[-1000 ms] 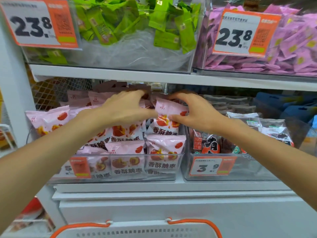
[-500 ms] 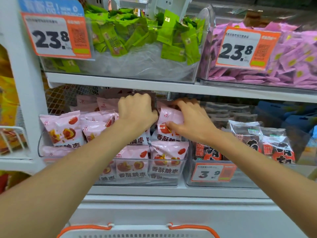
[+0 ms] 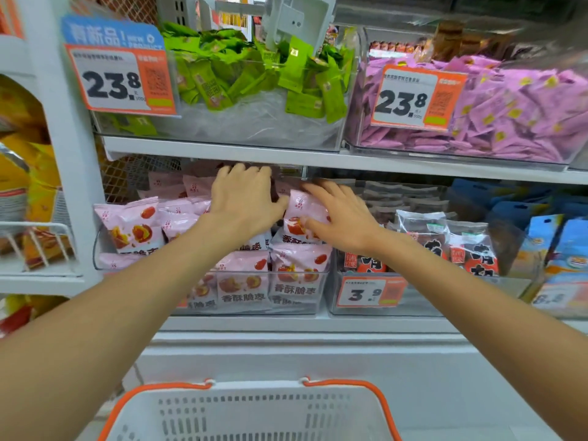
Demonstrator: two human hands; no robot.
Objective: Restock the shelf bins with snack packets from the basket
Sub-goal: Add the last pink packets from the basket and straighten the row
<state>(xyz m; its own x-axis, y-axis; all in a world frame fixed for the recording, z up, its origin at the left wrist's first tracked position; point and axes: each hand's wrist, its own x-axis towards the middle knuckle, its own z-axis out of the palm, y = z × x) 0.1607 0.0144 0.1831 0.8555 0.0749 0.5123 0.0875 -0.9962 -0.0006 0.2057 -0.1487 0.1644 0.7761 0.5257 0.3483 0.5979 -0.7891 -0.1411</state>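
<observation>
A clear shelf bin [image 3: 321, 275] on the lower shelf holds several pink snack packets [image 3: 241, 281] with red fruit pictures. My left hand [image 3: 245, 198] lies flat on the upper packets near the bin's back, fingers straight. My right hand [image 3: 337, 214] rests with spread fingers against one upright pink packet [image 3: 299, 214] at the bin's right side. The white basket [image 3: 254, 412] with an orange rim stands below me; its inside is out of view.
A second clear bin [image 3: 350, 310] of dark packets with a 3.9 price tag [image 3: 370, 292] sits to the right. The upper shelf edge [image 3: 318, 160] runs just above my hands. Above it stand bins of green packets [image 3: 254, 74] and purple packets [image 3: 509, 116].
Both hands have flattened out; the right one has let go of its pinch on the upright pink packet. My view has pulled back and up, showing more of the basket.
</observation>
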